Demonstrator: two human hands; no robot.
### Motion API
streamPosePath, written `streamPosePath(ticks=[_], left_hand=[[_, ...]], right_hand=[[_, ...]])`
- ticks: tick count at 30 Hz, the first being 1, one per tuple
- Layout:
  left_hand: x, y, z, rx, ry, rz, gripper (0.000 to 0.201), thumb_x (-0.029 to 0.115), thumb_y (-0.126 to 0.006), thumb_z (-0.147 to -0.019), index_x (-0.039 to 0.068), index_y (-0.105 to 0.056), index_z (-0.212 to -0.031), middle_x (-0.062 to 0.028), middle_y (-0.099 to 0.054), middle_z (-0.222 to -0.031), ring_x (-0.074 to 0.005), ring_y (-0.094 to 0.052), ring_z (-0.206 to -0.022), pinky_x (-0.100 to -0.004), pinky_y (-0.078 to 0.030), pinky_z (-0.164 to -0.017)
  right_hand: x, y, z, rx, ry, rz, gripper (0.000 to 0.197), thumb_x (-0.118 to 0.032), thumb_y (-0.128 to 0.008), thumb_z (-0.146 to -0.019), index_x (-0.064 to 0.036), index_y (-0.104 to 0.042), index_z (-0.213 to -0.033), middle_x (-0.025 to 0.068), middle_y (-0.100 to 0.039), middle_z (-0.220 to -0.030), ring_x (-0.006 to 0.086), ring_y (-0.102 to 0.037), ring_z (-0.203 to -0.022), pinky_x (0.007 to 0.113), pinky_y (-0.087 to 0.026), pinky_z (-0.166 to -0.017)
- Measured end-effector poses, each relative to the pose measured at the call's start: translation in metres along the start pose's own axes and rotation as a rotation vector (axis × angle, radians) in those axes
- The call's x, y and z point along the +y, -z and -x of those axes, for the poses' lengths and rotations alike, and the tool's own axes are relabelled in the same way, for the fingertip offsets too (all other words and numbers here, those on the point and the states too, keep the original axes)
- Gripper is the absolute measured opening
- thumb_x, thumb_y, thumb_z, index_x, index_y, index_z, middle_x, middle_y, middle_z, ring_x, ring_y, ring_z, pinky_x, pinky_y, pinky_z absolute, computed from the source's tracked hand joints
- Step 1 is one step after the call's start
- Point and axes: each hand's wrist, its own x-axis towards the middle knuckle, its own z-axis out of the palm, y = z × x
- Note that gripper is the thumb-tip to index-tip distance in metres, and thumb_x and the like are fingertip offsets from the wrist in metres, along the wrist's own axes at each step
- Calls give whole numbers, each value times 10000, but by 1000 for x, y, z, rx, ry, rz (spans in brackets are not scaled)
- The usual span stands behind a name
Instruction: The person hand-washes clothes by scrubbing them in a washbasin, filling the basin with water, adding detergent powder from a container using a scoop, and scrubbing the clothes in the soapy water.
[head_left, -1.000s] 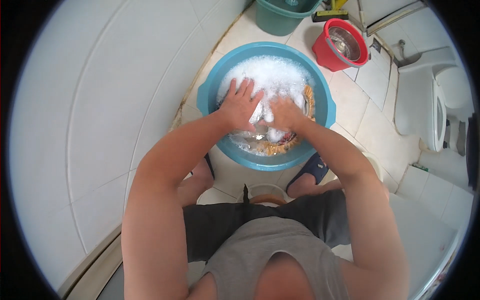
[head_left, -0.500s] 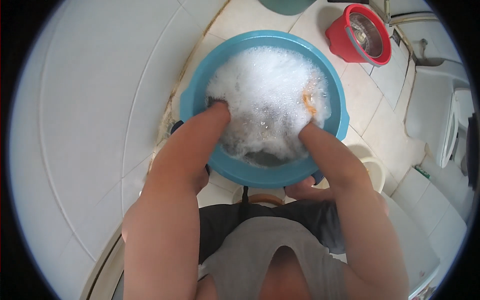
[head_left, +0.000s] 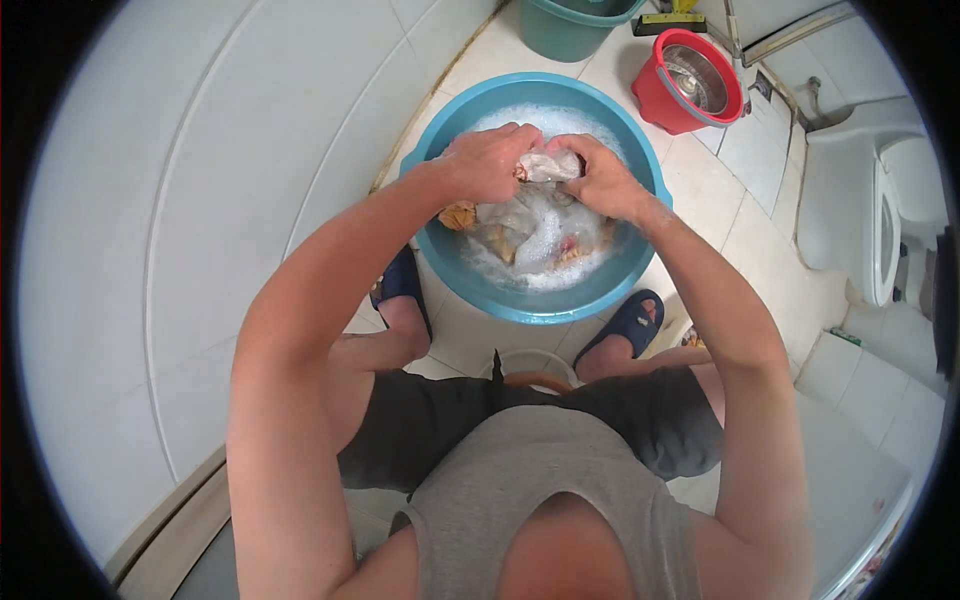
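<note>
Over the far half of a round blue basin [head_left: 545,312], both hands grip a bunched, wet, whitish cloth [head_left: 550,166]. My left hand [head_left: 492,160] is closed around its left end. My right hand [head_left: 603,182] pinches the right end, thumb on the near side. Below them, soaked light cloth [head_left: 520,225] lies in water with white suds [head_left: 545,240]. An orange-brown piece of fabric [head_left: 458,215] rests against the basin's left inner wall, just under my left wrist. What else lies under the foam is hidden.
Beyond the basin stand a green bucket [head_left: 570,38] and a red mop bucket [head_left: 665,95] with a metal spin basket. A floor squeegee [head_left: 668,22] is behind them. A white toilet [head_left: 850,200] is at right, a tiled wall [head_left: 230,200] at left. My slippered feet flank the basin.
Both hands, sunk in the suds before, have come up out of the water and together, bringing up the whitish cloth. The foam has shrunk, exposing more fabric. The view has shifted.
</note>
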Motion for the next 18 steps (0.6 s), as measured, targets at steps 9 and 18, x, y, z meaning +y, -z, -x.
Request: streamPosePath(ticks=[9,18], left_hand=[[7,0,32,140,-136,-256,471,25,-652,-810,79,-585,-1274,-160,-654,-1175,-368,-624,-1153,-459,-528,-923],[-24,-65,29,171,-152,-327,625,297,-715,-864,106,-527,-1428,-223,-490,-1480,-461,-475,-1348,-579,-433,-1093]], right_hand=[[-12,-1,49,103,511,453,592,91,-624,-732,-77,-600,-1299,151,-553,-1277,361,-514,-1228,432,-436,-1090],[31,-43,48,-37,375,411,463,-113,-764,-823,-132,-636,-1268,147,-545,-1317,385,-511,-1245,486,-435,-1078]])
